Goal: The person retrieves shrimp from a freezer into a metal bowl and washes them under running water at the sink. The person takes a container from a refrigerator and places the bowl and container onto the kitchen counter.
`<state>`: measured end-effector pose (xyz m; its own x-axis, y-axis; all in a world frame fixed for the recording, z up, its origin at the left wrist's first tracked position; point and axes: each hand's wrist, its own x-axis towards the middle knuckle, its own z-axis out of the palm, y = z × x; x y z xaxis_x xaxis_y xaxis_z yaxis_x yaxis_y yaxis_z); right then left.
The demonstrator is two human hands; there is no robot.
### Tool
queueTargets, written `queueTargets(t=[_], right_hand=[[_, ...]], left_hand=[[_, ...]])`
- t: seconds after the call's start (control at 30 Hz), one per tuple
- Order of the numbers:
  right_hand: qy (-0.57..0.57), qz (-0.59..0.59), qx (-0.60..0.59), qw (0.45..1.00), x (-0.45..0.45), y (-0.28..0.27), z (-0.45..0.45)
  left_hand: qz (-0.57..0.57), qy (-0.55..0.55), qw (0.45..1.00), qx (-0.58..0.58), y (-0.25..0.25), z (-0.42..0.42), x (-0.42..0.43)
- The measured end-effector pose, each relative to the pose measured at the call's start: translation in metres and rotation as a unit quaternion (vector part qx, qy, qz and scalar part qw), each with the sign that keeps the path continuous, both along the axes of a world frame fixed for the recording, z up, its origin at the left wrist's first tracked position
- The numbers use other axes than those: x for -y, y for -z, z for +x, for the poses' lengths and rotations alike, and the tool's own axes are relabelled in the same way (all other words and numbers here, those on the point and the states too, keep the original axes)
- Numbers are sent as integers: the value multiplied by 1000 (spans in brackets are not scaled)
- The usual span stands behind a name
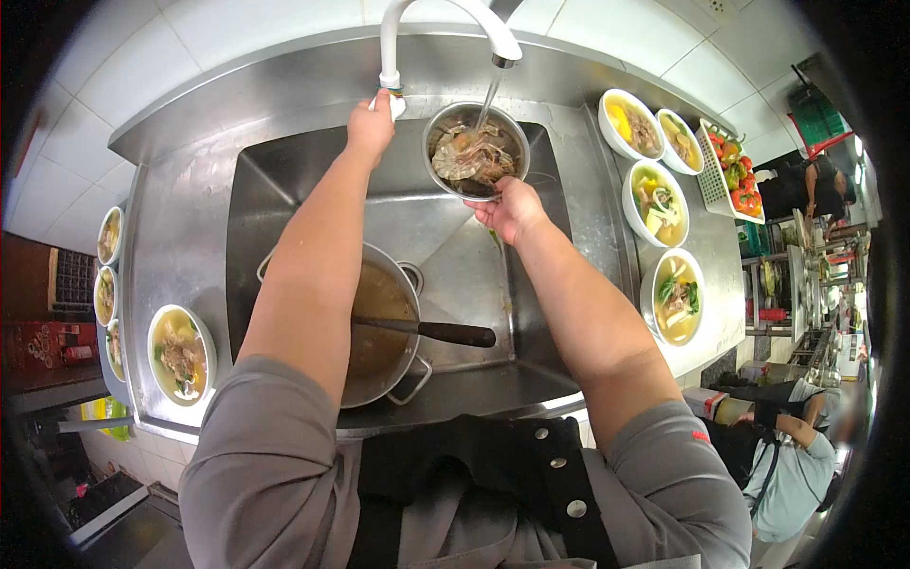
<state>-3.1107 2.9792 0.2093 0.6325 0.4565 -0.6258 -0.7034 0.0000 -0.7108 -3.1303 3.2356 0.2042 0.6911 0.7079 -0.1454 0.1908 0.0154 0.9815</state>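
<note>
My left hand [371, 125] is closed on the handle at the base of the white faucet [390, 57], behind the sink. Water runs from the spout into a metal bowl [435, 169] that holds shrimp [471, 156]. My right hand [510, 211] grips the bowl's near rim, keeping it over the back of the steel sink [464, 275]. Below my left forearm, a large pot [408, 370] of brownish liquid stands in the sink, partly hidden by the arm. A dark-handled utensil [455, 334] lies across the pot's rim.
Several white bowls of soup [678, 296] stand on the right counter, beside a basket of peppers [716, 194]. Another soup bowl [182, 355] sits on the left counter, with more bowls at the far left. Other people [794, 455] are at the right.
</note>
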Motion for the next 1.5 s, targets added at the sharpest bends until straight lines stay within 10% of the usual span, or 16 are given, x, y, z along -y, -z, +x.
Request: queueTargets(t=[0.7, 0.8, 0.9, 1.0, 1.4, 1.5], right_hand=[[37, 3, -24, 999, 1, 12, -1], [35, -4, -21, 999, 4, 12, -2], [38, -11, -25, 999, 6, 14, -2], [26, 1, -13, 1000, 8, 14, -5], [44, 44, -34, 997, 10, 25, -10], [30, 38, -50, 998, 11, 27, -6]], left_hand=[[-111, -42, 993, 5, -1, 3, 5], [496, -330, 803, -23, -9, -8, 46], [488, 40, 871, -41, -36, -26, 87], [528, 252, 783, -213, -33, -30, 112], [550, 339, 717, -261, -27, -13, 111], [628, 209, 739, -124, -22, -21, 103]])
